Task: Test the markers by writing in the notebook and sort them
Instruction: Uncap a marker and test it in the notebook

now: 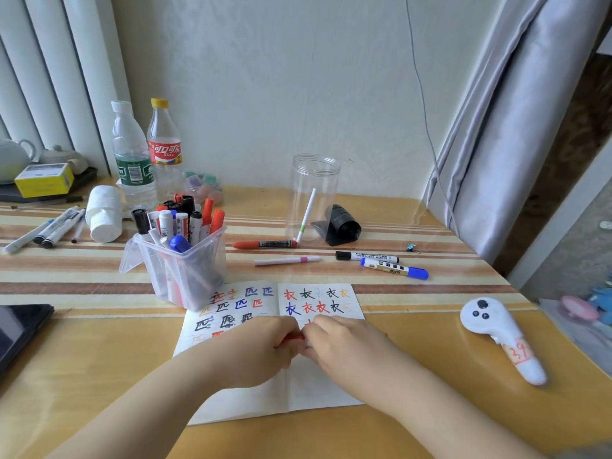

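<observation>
I see my left hand (261,346) and right hand (344,346) bare, no rings, no watch; both forearms uncovered, no sleeve reaching them above the notebook (318,385).

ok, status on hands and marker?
Left hand and right hand both grip red marker over open notebook. Marker bin touches page corner.

Soft daylight — wide-angle edge distortion

A striped wooden tabletop (414,233) stands against a pale textured wall (281,77) in soft daylight, with white vertical blinds (49,77) at 10 o'clock and a grey curtain (516,134) hanging at 2 o'clock.
</observation>
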The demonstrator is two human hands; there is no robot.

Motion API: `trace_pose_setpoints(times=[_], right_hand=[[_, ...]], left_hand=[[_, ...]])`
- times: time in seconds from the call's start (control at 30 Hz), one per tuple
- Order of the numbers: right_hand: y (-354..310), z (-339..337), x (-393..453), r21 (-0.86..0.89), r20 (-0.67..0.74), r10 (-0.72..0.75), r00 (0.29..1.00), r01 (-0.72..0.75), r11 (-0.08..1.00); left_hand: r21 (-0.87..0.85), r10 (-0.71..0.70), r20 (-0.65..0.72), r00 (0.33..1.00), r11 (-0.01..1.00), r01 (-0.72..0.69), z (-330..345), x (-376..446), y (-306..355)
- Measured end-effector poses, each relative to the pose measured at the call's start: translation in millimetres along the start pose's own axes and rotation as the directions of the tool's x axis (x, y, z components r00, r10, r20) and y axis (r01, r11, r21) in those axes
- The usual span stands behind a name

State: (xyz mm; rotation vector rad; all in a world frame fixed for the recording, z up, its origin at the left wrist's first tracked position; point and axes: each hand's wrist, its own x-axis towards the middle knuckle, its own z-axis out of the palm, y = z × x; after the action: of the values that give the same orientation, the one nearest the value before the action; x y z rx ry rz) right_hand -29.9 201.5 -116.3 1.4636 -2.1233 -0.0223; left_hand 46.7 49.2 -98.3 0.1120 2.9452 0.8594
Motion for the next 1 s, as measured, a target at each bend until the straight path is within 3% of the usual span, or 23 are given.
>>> trace_pose_setpoints(times=[0.07, 0.27, 0.7, 0.83, 0.9, 1.0], right_hand=[[-1.0, 1.0, -2.4, -0.046, -0.011, -0.056, 0.998, 0.055, 0.997], [-1.7, -10.5, -7.9, 0.012, -0.009, -0.05, 0.999, 0.05, 0.999], [3.1, 1.8, -8.3, 0.072, 0.126, -0.028, 0.992, 0.02, 0.997], [2.6, -17.0, 1.1, 0.203, 0.325, 0.046, 0.945, -0.117, 0.972], [8.1, -29.2, 0.1, 0.288, 0.513, 0.158, 0.844, -0.342, 0.894], [24.2, -36.7, -8.7, 0.419, 0.614, 0.234, 0.754, -0.563, 0.712]], left_hand=[[0.072, 0.033, -0.014, 0.999, 0.997, -0.032, 0.6, 0.1, -0.1], [-0.076, 0.134, -0.016, 0.991, 0.988, -0.135, 0.6, -7.9, -4.2], [-0.107, 0.106, 0.018, 0.994, 0.989, -0.103, 5.4, -7.2, -14.2], [-0.044, 0.032, -0.023, 0.999, 0.998, -0.033, 4.7, -2.1, -11.8], [-0.05, -0.028, -0.078, 0.997, 0.998, 0.024, 1.8, -2.1, -14.9], [-0.042, -0.078, -0.146, 0.986, 0.996, 0.073, -2.9, -4.0, -20.8]])
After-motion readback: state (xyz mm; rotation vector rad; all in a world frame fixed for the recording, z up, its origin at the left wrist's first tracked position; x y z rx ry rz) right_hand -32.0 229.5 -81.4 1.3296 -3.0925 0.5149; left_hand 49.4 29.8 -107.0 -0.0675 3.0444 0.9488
